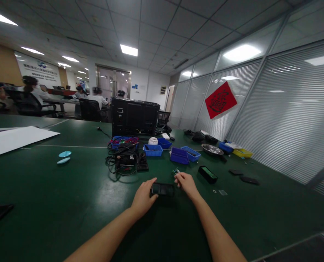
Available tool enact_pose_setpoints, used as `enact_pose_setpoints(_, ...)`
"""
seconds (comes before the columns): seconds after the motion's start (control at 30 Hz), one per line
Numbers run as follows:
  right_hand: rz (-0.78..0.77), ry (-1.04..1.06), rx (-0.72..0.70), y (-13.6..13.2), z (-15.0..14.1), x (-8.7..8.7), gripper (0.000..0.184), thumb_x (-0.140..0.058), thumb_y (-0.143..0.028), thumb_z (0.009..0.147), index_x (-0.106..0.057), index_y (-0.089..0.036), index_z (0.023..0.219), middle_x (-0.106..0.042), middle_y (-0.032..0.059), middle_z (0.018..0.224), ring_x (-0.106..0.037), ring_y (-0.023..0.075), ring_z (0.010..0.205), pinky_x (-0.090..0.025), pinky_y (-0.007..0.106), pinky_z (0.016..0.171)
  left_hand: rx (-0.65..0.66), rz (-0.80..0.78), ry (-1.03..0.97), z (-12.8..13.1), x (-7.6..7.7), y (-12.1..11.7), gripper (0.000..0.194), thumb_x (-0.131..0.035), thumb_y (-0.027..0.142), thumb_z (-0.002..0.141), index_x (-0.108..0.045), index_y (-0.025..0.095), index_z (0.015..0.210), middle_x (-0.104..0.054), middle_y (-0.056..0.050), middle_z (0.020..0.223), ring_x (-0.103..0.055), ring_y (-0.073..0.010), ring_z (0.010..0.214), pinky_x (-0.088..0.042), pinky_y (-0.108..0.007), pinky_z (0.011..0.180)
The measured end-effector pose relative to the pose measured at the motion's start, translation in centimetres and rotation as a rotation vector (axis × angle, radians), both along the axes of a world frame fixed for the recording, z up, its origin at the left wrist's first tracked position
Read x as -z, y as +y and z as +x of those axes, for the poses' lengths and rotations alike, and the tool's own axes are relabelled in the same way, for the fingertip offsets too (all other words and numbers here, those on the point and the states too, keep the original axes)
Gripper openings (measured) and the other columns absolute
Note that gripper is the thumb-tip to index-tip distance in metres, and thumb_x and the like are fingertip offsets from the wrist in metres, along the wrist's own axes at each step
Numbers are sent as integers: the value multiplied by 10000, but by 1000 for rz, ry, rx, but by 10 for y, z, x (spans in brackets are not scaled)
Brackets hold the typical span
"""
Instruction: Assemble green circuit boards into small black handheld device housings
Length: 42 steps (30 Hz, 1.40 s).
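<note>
My left hand (144, 196) grips the left end of a black rectangular housing (163, 189) low over the green table (82, 218), thumb along its near edge and fingers along the far side. To the right of the housing, the fingers of my right hand (188, 185) are pinched on a small green and white part (176, 171), too small to name exactly. A black case with a green panel (208, 174) lies to the right of that hand. Nearer me are a little ring (214, 191) and a clear square piece (222, 192).
Beyond my hands stand blue bins (153, 150), a tangle of black cables (115, 158), a white ball (153, 141), a metal bowl (212, 149), a yellow tray (243, 153) and a large black appliance (134, 116). Dark flat pieces (249, 180) lie right. People sit in the background.
</note>
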State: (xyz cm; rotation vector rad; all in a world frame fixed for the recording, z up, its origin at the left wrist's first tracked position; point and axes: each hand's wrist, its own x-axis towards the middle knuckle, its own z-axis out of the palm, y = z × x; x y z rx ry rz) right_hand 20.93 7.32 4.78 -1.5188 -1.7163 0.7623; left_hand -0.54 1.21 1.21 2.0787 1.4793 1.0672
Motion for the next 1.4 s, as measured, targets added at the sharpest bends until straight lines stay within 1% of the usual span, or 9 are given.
enact_pose_setpoints(0.1, 255, -201, 176, 0, 8, -7, 284, -394, -348, 808, -604, -170, 736, -605, 34, 692, -545, 147, 636, -398, 245, 584, -33, -29, 3, 0, 3, 2, 667, -562, 189, 662, -351, 222, 1294, -476, -39, 1270, -424, -198, 1154, -299, -342, 999)
enact_pose_setpoints(0.2, 355, -381, 243, -1, 10, -6, 280, -416, -363, 803, -623, -185, 864, -601, 63, 854, -534, 192, 815, -384, 275, 701, -50, -51, 17, 0, 4, 2, 697, -561, 197, 658, -325, 217, 1313, -479, -38, 1268, -433, -201, 1145, -308, -326, 990)
enact_pose_setpoints(0.33, 244, -524, 229, 6, 11, 9, 370, -540, -365, 739, -574, -210, 1072, -556, 82, 997, -503, 218, 931, -364, 292, 799, -73, -107, 29, -1, 4, 3, 704, -554, 213, 668, -302, 213, 1326, -536, -42, 1194, -488, -185, 1071, -338, -287, 949)
enact_pose_setpoints(0.4, 173, -500, 210, 13, 15, 17, 373, -545, -308, 733, -562, -195, 1088, -545, 84, 1005, -519, 201, 917, -368, 283, 812, -81, -124, 31, -1, 4, 4, 689, -547, 213, 675, -309, 211, 1321, -555, -41, 1164, -498, -178, 1054, -341, -273, 939)
enact_pose_setpoints(0.5, 153, -404, 237, 22, 24, 23, 335, -483, -287, 768, -568, -148, 1061, -542, 100, 998, -539, 185, 907, -385, 267, 812, -88, -131, 30, -1, 5, 5, 667, -537, 209, 684, -320, 209, 1315, -561, -40, 1151, -497, -173, 1056, -337, -266, 937)
enact_pose_setpoints(0.77, 63, -470, 395, 30, 50, 19, 374, -370, -351, 822, -561, -151, 1074, -561, 126, 1024, -542, 216, 954, -394, 291, 797, -86, -164, 36, -1, 2, 4, 656, -529, 216, 696, -313, 219, 1316, -553, -36, 1163, -485, -172, 1072, -330, -266, 930)
enact_pose_setpoints(0.97, 52, -568, 382, 27, 46, 19, 581, -397, -537, 771, -482, -140, 1187, -517, 160, 1128, -499, 293, 1029, -396, 360, 807, -90, -163, 14, -1, 3, 4, 661, -542, 213, 693, -319, 225, 1315, -558, -37, 1149, -489, -172, 1058, -335, -267, 926)
enact_pose_setpoints(1.17, 15, -662, 382, 26, 43, 20, 578, -495, -394, 742, -408, -129, 1248, -501, 165, 1155, -490, 298, 1046, -397, 370, 817, -75, -150, -3, -2, 5, 4, 658, -541, 208, 697, -320, 218, 1316, -545, -43, 1176, -473, -177, 1083, -322, -273, 946)
enact_pose_setpoints(1.4, 4, -672, 390, 29, 52, 20, 472, -491, -358, 741, -523, -99, 1135, -549, 185, 1065, -527, 306, 984, -400, 374, 809, -71, -144, -5, -2, 5, 4, 646, -519, 186, 696, -325, 215, 1312, -556, -40, 1161, -484, -171, 1062, -328, -268, 941)
